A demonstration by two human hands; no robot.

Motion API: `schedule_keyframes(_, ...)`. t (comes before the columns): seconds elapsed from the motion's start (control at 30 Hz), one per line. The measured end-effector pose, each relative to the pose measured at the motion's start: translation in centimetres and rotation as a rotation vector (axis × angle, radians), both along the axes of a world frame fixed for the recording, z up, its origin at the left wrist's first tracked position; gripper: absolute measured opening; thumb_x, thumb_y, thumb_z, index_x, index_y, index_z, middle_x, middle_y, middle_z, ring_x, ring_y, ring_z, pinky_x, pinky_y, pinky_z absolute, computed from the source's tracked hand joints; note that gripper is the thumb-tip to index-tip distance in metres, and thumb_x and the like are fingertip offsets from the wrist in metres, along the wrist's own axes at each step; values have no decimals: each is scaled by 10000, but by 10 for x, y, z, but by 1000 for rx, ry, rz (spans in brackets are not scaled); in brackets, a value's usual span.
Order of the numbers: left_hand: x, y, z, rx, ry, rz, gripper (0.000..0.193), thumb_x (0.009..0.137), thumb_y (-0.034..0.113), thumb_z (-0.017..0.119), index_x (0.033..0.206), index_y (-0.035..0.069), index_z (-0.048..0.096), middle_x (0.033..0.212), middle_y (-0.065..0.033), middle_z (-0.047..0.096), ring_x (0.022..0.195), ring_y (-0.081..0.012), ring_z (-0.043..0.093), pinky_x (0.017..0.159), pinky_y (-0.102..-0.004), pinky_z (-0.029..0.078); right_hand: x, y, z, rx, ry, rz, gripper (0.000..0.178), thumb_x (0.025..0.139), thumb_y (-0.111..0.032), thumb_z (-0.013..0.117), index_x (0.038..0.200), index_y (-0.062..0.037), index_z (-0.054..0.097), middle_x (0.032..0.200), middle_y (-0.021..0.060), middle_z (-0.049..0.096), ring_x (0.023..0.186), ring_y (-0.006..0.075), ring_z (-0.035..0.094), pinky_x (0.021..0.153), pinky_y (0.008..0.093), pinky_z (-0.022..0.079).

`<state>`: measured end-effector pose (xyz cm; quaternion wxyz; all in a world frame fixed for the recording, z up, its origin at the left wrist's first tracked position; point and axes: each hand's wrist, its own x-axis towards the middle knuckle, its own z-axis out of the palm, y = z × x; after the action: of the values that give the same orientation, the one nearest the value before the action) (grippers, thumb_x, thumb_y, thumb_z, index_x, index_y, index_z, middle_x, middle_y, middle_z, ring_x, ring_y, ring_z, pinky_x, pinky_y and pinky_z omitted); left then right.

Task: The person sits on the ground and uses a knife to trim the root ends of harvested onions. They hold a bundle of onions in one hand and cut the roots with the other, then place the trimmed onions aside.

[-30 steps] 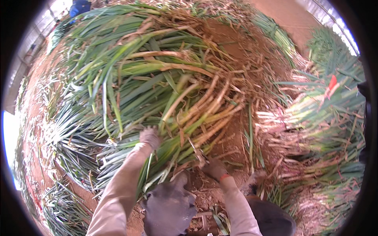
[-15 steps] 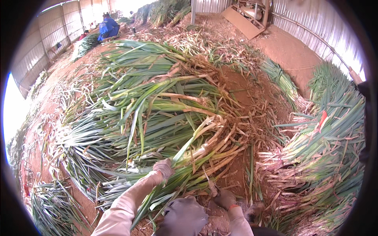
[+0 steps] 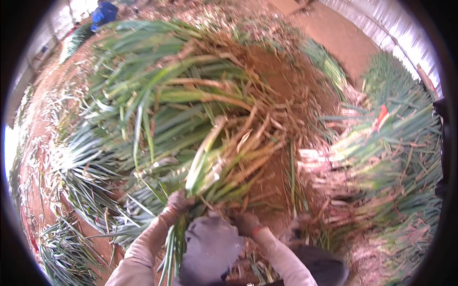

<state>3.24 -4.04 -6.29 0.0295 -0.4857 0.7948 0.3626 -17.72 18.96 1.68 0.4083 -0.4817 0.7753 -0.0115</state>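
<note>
My gloved left hand is closed around a green onion, whose pale stem points up and away. Long green leaves hang below that hand, beside my knee. To the right, my gloved right hand is low over my knee's right edge, its fingers curled and blurred. Whatever it grips is hidden or smeared. Beyond both hands spreads a big heap of green onions, leaves to the left and brownish dry roots and stems to the right.
Sorted green onions with a red strip lie along the right. Loose leaves lie at the lower left. A person in blue is at the far left. Corrugated wall edges the right; dry husks litter the soil.
My view has tipped down and shifted. The left hand has drawn its green onion nearer, the stem now steeper. My right hand has come left toward it; the thin blade-like thing it held no longer shows clearly.
</note>
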Motion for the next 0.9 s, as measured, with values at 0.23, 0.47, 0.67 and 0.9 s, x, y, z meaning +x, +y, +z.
schedule_keyframes(0.23,20,33,-26,503,512,247,456,771,390,809,1051,46,703,902,-133,733,802,-252,679,777,-386,531,-26,-23,25,159,13,-112,480,831,-520,609,1013,-95,739,998,213,718,960,370,701,836,450,553)
schedule_keyframes(0.47,40,36,-39,361,423,307,463,770,413,816,1032,45,714,885,-134,735,812,-268,688,782,-407,529,-44,-37,4,343,8,-378,452,904,-491,538,1053,-106,721,969,206,719,935,390,697,825,472,554)
schedule_keyframes(0.67,22,31,-6,327,260,272,455,759,415,811,1012,51,713,883,-146,731,815,-293,692,779,-411,530,-21,-6,-6,170,-51,153,432,920,-461,538,1275,-228,616,1040,196,712,974,393,689,855,497,550)
schedule_keyframes(0.9,23,29,4,300,205,220,448,780,391,807,1036,37,705,893,-139,735,815,-266,690,788,-403,533,-13,-22,17,157,-100,111,526,892,-546,563,1225,-152,662,1080,205,711,1017,401,683,889,462,550)
